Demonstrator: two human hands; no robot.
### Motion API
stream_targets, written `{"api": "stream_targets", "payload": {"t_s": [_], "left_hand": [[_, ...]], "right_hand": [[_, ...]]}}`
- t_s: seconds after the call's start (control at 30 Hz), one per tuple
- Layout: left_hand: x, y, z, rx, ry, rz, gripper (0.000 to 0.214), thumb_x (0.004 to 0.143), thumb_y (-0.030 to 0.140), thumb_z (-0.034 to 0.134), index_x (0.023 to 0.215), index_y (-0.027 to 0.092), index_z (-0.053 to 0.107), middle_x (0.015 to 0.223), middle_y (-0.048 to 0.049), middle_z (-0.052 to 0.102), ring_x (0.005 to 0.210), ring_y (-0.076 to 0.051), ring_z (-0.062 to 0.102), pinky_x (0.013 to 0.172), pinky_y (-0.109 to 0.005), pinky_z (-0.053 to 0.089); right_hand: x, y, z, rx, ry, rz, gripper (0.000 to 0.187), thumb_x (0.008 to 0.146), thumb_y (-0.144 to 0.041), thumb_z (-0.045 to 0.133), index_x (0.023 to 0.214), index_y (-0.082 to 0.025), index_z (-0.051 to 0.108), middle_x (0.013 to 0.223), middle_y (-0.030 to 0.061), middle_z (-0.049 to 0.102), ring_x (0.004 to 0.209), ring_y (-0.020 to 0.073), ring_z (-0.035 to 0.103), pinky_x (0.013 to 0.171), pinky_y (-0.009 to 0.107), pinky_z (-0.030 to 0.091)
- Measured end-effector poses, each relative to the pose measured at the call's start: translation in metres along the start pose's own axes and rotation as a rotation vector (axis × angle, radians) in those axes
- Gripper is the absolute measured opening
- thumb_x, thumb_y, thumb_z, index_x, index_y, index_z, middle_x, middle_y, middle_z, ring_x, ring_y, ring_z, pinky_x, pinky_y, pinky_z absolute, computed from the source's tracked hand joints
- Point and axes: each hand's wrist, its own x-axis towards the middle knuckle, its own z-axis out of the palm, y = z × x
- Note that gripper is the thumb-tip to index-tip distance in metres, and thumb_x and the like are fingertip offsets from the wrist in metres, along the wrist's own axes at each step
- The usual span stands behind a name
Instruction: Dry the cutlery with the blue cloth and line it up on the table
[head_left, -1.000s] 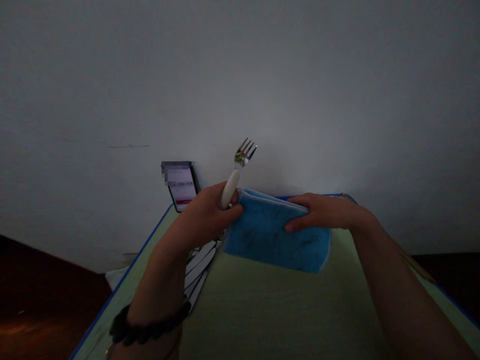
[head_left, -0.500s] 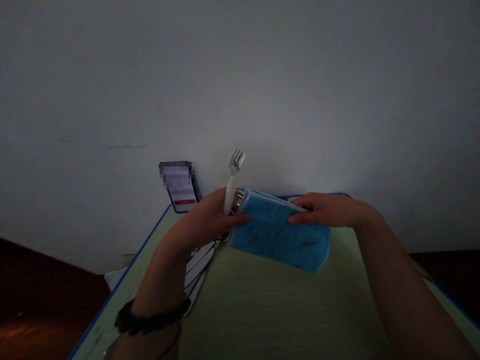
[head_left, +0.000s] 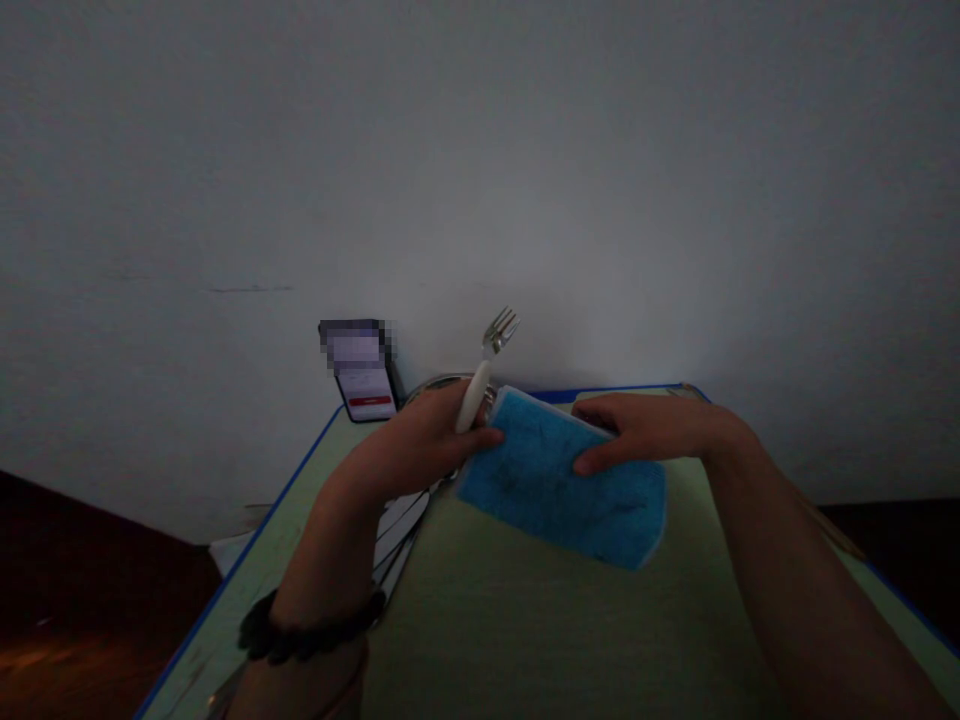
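Two hands, both yours, over one pale-green, blue-edged table (head_left: 600,630). Containers: one shiny, curved metal rim (head_left: 442,378) shows at 12 o'clock of your left hand (head_left: 431,430); its vessel type and contents cannot be told. One blue, fuzzy, white-edged folded cloth (head_left: 559,485) is held above the table, at 4 o'clock of that hand; layered or pouch-like, unclear.

Counts: one fork with white rounded handle and metal head (head_left: 482,374), gripped in your left hand, head tilted to 1 o'clock; your left thumb presses the cloth's 10 o'clock corner. Your right hand (head_left: 641,430) pinches the cloth's 2 o'clock edge, thumb in front, fingers behind. One black-framed phone (head_left: 367,385) leans by the wall, 10 o'clock of your left hand. One black beaded bracelet (head_left: 315,637) on your left wrist. Pale strips with dark lines (head_left: 399,535), 7 o'clock, partly hidden, number unclear.
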Motion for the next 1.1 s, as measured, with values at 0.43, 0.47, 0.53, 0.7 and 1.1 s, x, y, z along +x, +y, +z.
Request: {"api": "stream_targets", "payload": {"t_s": [0.43,0.47,0.53,0.7,1.1], "left_hand": [[-0.004,-0.003,0.007,-0.107,-0.137,-0.188,0.037,0.085,0.049,0.035,0.084,0.017,0.054,0.060,0.0001,0.059,0.049,-0.013,0.055,0.046,-0.022,0.041],[-0.005,-0.004,0.008,-0.098,-0.152,-0.193,0.042,0.085,0.052,0.031,0.079,0.017,0.054,0.055,0.0011,0.056,0.046,-0.012,0.053,0.045,-0.022,0.040],[-0.005,-0.003,0.008,-0.055,-0.154,-0.164,0.049,0.086,0.055,0.027,0.072,0.017,0.054,0.053,0.0018,0.053,0.046,-0.011,0.050,0.046,-0.022,0.038],[-0.006,0.001,0.007,0.029,-0.203,-0.097,0.051,0.084,0.056,0.031,0.073,0.017,0.061,0.066,-0.0010,0.060,0.060,-0.013,0.056,0.054,-0.022,0.039],[-0.005,0.007,0.006,0.064,-0.270,-0.097,0.047,0.081,0.054,0.039,0.075,0.018,0.068,0.070,-0.0027,0.065,0.062,-0.014,0.057,0.054,-0.022,0.036]], "right_hand": [[-0.002,0.016,-0.003,0.154,0.419,0.215,0.035,0.076,-0.045,0.052,0.099,-0.020,0.058,0.096,0.0079,0.065,0.081,0.0233,0.061,0.065,0.031,0.048],[-0.001,0.019,-0.003,0.210,0.470,0.240,0.036,0.076,-0.045,0.051,0.101,-0.020,0.058,0.096,0.0086,0.066,0.080,0.0239,0.061,0.063,0.032,0.048],[0.000,0.021,-0.003,0.289,0.572,0.277,0.039,0.076,-0.046,0.049,0.104,-0.020,0.056,0.099,0.0103,0.065,0.082,0.0261,0.061,0.064,0.034,0.049],[0.000,0.014,-0.004,0.207,0.757,0.251,0.043,0.076,-0.048,0.047,0.106,-0.019,0.057,0.106,0.0111,0.062,0.091,0.0284,0.059,0.073,0.038,0.047],[0.000,-0.010,-0.001,0.120,0.430,0.085,0.036,0.076,-0.047,0.051,0.097,-0.018,0.059,0.091,0.0071,0.065,0.076,0.0198,0.059,0.062,0.027,0.044]]}}
